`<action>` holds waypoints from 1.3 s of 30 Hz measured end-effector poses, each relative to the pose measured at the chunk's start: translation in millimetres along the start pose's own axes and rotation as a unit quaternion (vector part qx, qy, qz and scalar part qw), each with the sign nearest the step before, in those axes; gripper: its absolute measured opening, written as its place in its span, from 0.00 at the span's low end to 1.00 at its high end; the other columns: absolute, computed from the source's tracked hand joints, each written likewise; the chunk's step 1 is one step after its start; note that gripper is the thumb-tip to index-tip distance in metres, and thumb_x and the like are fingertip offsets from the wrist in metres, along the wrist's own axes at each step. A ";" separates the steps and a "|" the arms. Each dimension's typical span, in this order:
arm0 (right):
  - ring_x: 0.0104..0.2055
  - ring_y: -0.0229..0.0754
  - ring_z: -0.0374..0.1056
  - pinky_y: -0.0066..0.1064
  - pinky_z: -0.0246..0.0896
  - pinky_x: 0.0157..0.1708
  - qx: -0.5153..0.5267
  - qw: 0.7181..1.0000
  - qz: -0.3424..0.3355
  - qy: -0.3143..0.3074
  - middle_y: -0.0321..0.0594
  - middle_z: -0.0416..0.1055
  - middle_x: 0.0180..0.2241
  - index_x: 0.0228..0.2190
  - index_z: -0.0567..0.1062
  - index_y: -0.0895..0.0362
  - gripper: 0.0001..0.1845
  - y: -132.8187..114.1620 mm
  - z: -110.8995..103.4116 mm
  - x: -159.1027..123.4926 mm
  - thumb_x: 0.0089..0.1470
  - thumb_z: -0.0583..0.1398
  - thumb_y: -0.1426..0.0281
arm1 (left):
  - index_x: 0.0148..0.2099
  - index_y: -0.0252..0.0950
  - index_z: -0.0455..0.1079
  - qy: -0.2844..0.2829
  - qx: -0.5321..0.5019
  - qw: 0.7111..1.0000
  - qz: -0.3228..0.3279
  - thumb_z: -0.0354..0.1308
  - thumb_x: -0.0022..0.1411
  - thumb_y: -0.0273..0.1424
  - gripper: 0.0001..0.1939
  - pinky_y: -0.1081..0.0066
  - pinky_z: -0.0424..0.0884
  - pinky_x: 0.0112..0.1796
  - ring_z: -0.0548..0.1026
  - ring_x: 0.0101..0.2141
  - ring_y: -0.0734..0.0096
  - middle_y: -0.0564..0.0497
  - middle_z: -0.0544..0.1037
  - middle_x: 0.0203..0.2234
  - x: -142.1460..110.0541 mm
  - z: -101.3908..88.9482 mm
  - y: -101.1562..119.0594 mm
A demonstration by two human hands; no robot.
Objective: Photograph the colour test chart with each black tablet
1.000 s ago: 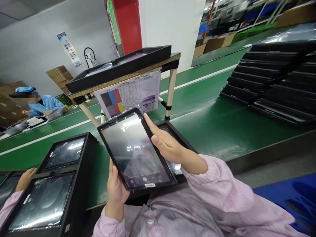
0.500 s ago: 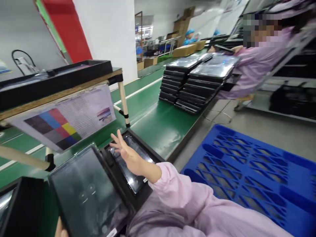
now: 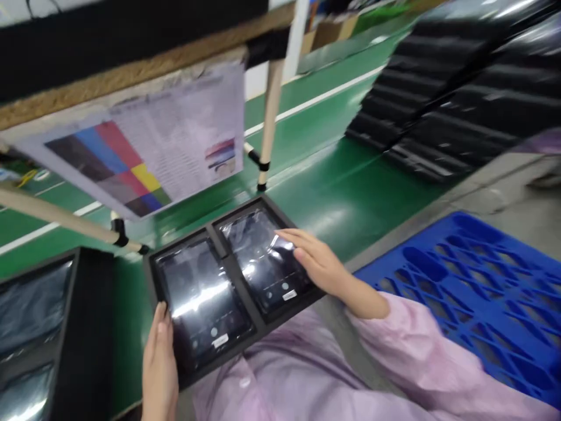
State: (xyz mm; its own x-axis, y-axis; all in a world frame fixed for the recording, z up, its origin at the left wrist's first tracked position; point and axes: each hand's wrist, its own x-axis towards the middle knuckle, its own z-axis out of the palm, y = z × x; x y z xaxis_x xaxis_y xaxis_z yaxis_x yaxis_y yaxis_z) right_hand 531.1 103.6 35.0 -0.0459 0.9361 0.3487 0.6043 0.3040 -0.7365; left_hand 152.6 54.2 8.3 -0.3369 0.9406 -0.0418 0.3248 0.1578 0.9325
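A black two-slot tray [image 3: 235,279] lies on the green belt in front of me. Its left slot holds one dark tablet [image 3: 199,297], its right slot another tablet [image 3: 262,260]. My left hand [image 3: 159,365] lies flat along the tray's left edge, fingertips at the left tablet's side, holding nothing. My right hand [image 3: 315,262] rests with fingers stretched out on the right tablet's right edge, open.
A colour chart sheet [image 3: 144,152] hangs from a wooden shelf [image 3: 131,70] on pale legs above the belt. Another black tray stack [image 3: 52,327] stands at left. Tall stacks of black trays [image 3: 460,88] sit at the right rear. A blue pallet [image 3: 477,292] lies on the floor.
The tablet held up in my left hand a second ago now lies in the tray's left slot. My right hand has come down onto the right tablet. My view swung right, then back down.
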 end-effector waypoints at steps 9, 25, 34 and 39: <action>0.66 0.61 0.52 0.58 0.52 0.54 -0.266 0.956 -0.068 -0.107 0.38 0.61 0.65 0.52 0.78 0.41 0.22 12.0 26.2 0.5 0.69 0.48 0.59 | 0.53 0.42 0.77 -0.046 0.328 0.919 0.213 0.49 0.70 0.34 0.18 0.47 0.65 0.55 0.68 0.51 0.55 0.42 0.72 0.48 0.0 -5.4 33.6; 0.65 0.58 0.55 0.59 0.52 0.57 -0.237 0.971 0.017 0.007 0.43 0.64 0.62 0.42 0.84 0.46 0.23 28.6 8.9 -9.9 0.69 0.48 0.62 | 0.55 0.41 0.77 -0.026 0.489 0.820 0.296 0.53 0.68 0.34 0.18 0.51 0.64 0.44 0.64 0.45 0.51 0.39 0.68 0.43 6.3 23.0 29.5; 0.64 0.57 0.56 0.58 0.53 0.57 -0.232 0.973 -0.006 0.011 0.43 0.64 0.62 0.42 0.84 0.47 0.21 33.2 13.5 -13.7 0.68 0.50 0.65 | 0.54 0.39 0.78 -0.075 0.483 0.819 0.302 0.52 0.68 0.29 0.17 0.53 0.64 0.46 0.63 0.44 0.53 0.40 0.66 0.43 -7.3 35.1 39.3; 0.64 0.58 0.58 0.58 0.52 0.58 -0.231 0.972 0.029 0.028 0.42 0.62 0.64 0.45 0.82 0.46 0.22 37.0 13.8 -14.0 0.68 0.49 0.63 | 0.54 0.42 0.77 -0.086 0.489 0.824 0.274 0.53 0.68 0.29 0.17 0.54 0.64 0.46 0.64 0.45 0.53 0.40 0.66 0.44 -8.4 47.2 53.1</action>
State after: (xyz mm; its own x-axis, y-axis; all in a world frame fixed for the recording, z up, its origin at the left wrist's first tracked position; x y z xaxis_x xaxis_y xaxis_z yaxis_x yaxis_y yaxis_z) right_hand 543.1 104.2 -5.1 0.0345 0.9343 0.3548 0.8980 0.1268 -0.4212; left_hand 214.4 68.8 41.2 0.1998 0.9665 0.1609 0.9714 -0.2168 0.0964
